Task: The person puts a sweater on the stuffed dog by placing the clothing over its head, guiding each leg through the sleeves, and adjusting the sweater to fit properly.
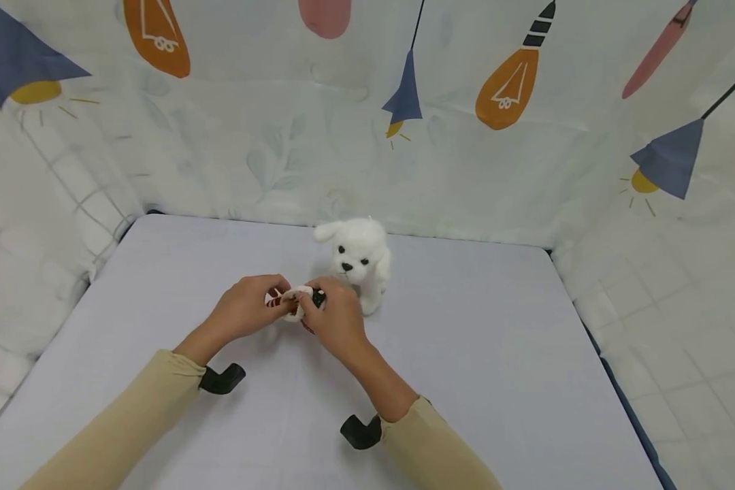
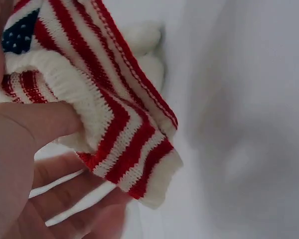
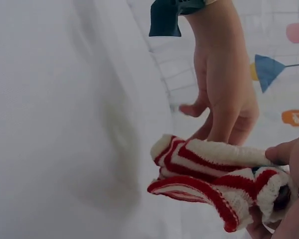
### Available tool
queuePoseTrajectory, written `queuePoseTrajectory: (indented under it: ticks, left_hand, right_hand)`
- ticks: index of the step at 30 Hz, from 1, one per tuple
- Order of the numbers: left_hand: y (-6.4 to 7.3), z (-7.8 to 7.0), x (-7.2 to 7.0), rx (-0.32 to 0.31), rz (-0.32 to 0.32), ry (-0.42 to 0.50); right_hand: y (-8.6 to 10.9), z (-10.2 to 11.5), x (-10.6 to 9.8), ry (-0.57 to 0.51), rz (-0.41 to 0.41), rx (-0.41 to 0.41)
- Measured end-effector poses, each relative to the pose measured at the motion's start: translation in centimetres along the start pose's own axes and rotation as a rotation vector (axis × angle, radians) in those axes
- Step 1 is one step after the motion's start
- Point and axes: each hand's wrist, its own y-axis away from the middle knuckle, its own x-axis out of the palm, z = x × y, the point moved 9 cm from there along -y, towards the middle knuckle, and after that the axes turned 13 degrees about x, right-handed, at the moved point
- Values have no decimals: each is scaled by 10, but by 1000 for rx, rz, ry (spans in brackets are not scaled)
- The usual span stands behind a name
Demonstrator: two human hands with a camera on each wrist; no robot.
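A small knitted sweater (image 2: 124, 144), red and white striped with a navy star-dotted patch (image 2: 21, 32), is held between both hands above the table. My left hand (image 1: 248, 307) grips it with the thumb tucked inside the white ribbed collar (image 2: 79, 89) and the fingers behind the knit. My right hand (image 1: 337, 323) pinches the other side of the collar, as the right wrist view shows. Just behind the right hand, a white plush dog (image 1: 361, 248) stands upright, facing the hands; they hide part of its lower body.
The table (image 1: 478, 340) is covered with a pale cloth. Behind it hangs a white curtain (image 1: 220, 136) printed with lamps and bulbs, which also encloses the sides. Black curved pieces (image 1: 223, 380) stick out at both wrists.
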Motion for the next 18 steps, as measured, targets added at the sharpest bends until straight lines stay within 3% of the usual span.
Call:
queuePoseTrajectory:
  ticks: [8,13,18]
  left_hand:
    - [-6,-8,-1,-1,-30,37]
    - [-8,-10,2,-16,-4,69]
    - [-10,-17,1,6,18,96]
  right_hand:
    - [5,5,-10,37,-49,-52]
    - [4,-1,-13,41,-47,-39]
    - [3,-7,-21,11,-45,-26]
